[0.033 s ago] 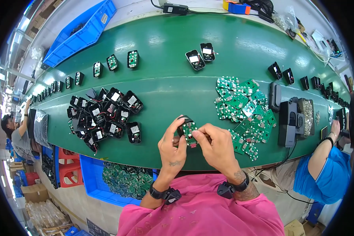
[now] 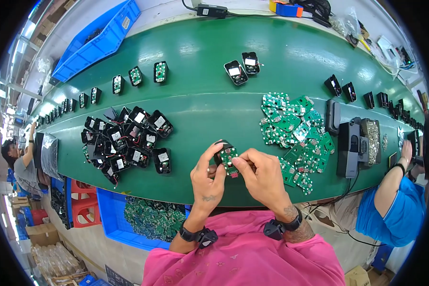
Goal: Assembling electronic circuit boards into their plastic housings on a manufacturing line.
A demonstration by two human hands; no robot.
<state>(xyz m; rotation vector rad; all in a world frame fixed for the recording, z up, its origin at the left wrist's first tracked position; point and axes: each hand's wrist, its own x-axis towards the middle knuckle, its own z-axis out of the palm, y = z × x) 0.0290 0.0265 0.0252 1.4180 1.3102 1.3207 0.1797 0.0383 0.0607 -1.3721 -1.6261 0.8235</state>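
Tabletop (image 2: 200, 117) smooth, glossy; held casing (image 2: 218, 157) plastic; shirt (image 2: 243, 252) matt cloth.

One pile of loose green boards (image 2: 298, 136) is lying on the green table (image 2: 205, 114), its pieces overlapping too much for a sure count. To the left of this pile, two hands, the left hand (image 2: 208, 178) and the right hand (image 2: 262, 174), are handling one black case (image 2: 218, 156) with one green board (image 2: 229, 157). Farther left of the pile, one heap of dark cases (image 2: 128, 138) is also overlapping too much. Beyond the pile, to its left, two open cases (image 2: 235, 72) are standing together. To the right of the pile, one rounded box (image 2: 333, 117) is resting. Two co-workers (image 2: 391, 209) are appearing, one on each side of the pile.
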